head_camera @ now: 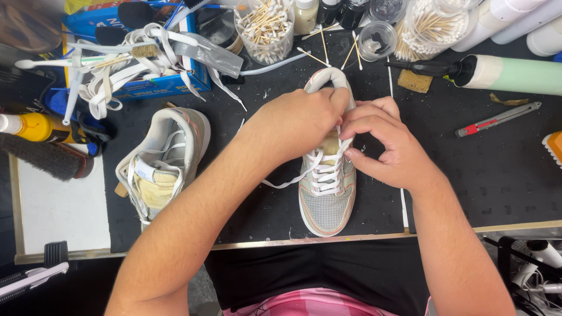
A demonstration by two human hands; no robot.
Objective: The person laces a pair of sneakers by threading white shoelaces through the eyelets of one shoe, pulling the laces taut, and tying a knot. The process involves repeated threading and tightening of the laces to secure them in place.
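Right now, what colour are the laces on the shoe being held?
White laces, seen best in the head view.

Sneaker point(326, 202): grey mesh w/ pink-orange trim, white laces point(325, 169). 2nd sneaker point(167, 158): grey, cream lining. Mat point(497, 169) black, white-speckled. Box point(158, 85) blue. Bottle point(35, 127) yellow. Knife point(497, 119) grey & red. Tube point(515, 75) pale green.

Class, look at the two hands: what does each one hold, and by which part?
The left hand grips the sneaker at its heel collar; the right hand pinches its white lace near the top eyelets.
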